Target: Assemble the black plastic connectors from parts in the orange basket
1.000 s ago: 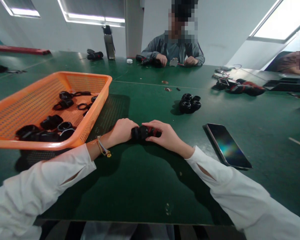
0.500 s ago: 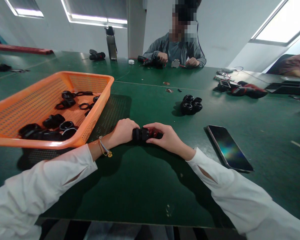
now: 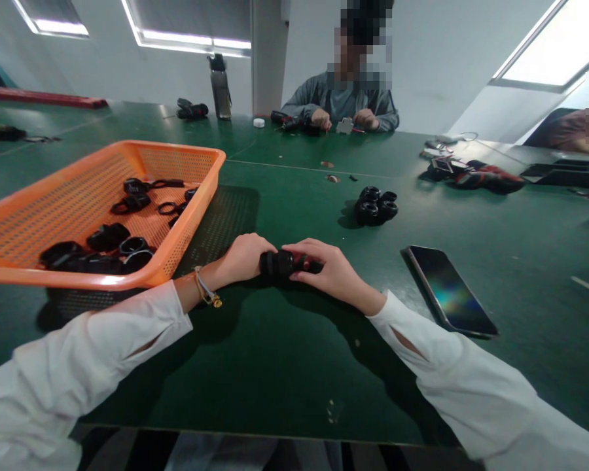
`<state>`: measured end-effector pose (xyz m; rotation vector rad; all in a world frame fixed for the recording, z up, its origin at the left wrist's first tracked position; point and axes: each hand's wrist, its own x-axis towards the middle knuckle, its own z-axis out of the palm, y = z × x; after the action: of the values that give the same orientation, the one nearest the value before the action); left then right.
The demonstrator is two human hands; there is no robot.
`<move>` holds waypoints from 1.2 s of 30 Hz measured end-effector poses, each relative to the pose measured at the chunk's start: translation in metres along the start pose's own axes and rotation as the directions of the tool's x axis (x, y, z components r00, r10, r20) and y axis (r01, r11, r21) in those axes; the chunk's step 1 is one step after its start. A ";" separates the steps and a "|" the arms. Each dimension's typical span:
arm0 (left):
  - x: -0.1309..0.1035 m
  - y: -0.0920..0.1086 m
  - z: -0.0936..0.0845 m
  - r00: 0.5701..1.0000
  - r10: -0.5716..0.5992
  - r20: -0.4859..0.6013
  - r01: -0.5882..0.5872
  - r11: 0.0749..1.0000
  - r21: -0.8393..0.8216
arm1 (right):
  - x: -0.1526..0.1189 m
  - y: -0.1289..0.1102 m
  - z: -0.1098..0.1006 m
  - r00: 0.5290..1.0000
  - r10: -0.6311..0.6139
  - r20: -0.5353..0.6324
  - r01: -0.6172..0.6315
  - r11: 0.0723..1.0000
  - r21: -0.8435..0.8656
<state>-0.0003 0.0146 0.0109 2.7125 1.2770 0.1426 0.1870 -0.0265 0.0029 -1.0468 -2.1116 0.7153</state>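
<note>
Both my hands meet over a black threaded plastic fitting (image 3: 277, 263) that rests low on the green table (image 3: 285, 366). My left hand (image 3: 243, 258) grips its left end; my right hand (image 3: 324, 269) closes over its right end, fingers curled on top. An orange mesh basket (image 3: 186, 229) to my left holds several black rings and fitting parts (image 3: 105, 237). A small pile of black fittings (image 3: 374, 205) lies beyond my right hand.
A dark smartphone (image 3: 449, 290) lies face up to the right. A person sits across the table handling small parts (image 3: 343, 124). A bottle (image 3: 220, 82), black tools (image 3: 191, 110) and a red-black bundle (image 3: 476, 175) lie farther back.
My hands stay together on the fitting with only slight finger shifts. The view has drifted a little; the person opposite has moved their hands closer together.
</note>
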 end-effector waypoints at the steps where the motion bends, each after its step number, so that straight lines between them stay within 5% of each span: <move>1: 0.000 0.000 0.000 1.000 -0.001 -0.003 0.001 1.000 -0.002 | 0.000 0.001 0.000 1.000 0.001 -0.007 -0.001 1.000 0.006; 36: 0.000 0.000 0.004 1.000 0.020 0.002 -0.020 1.000 0.016 | -0.004 0.003 0.000 0.999 0.033 0.023 -0.035 0.989 0.141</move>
<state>-0.0002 0.0141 0.0068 2.7386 1.2563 0.1320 0.1897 -0.0281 -0.0004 -1.0037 -2.0315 0.8824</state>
